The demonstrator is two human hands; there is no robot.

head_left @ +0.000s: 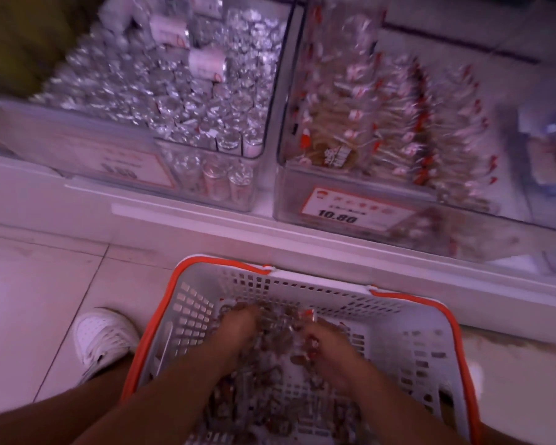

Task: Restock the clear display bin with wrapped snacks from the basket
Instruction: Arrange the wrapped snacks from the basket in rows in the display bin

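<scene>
A white plastic basket (408, 319) with an orange rim stands on the floor below me, holding several small brown wrapped snacks (270, 409). Both my hands are down inside it. My left hand (238, 324) is buried fingers-first in the pile. My right hand (326, 343) is curled around a clump of wrapped snacks with red and clear wrappers. Above, on the shelf, stands the clear display bin (289, 191) with a 10.80 price tag, filled with red-and-clear snack packs (398, 130). The picture is blurred, so finger detail is unclear.
A second clear bin (206, 194) of silver foil-wrapped pieces stands left of the tagged bin. A white shelf ledge (206, 220) runs in front of both. My white shoe (101, 338) rests on the tiled floor left of the basket.
</scene>
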